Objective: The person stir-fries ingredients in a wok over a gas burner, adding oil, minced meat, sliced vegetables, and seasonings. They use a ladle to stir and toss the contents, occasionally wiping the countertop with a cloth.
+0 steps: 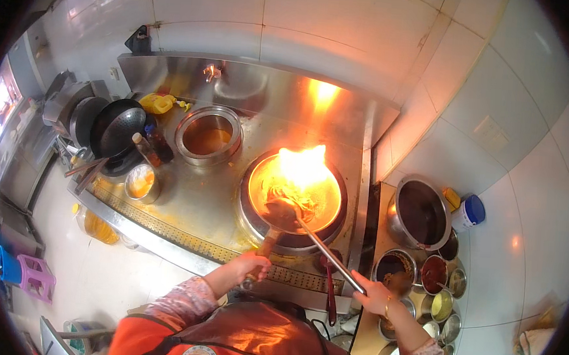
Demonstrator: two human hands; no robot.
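Observation:
A wok (332,215) sits over the round stove burner (260,235), with tall flames (305,164) flaring from its far side. Strands of food that look like noodles or shreds (295,195) lie in it. My left hand (251,266) is closed around the wok's wooden handle (265,248). In my right hand (372,296) is the end of a long metal-handled ladle (282,214), whose bowl is inside the wok over the near part of the food. A red-handled utensil (330,294) lies at the stove's front edge, between the two hands.
Left of the wok stand a steel pot (209,135) of brownish liquid, bottles (147,149), a small steel container (141,183) and dark woks (117,128). To the right are a large pot (421,213) and several seasoning bowls (434,274). A steel backsplash (266,89) rises behind.

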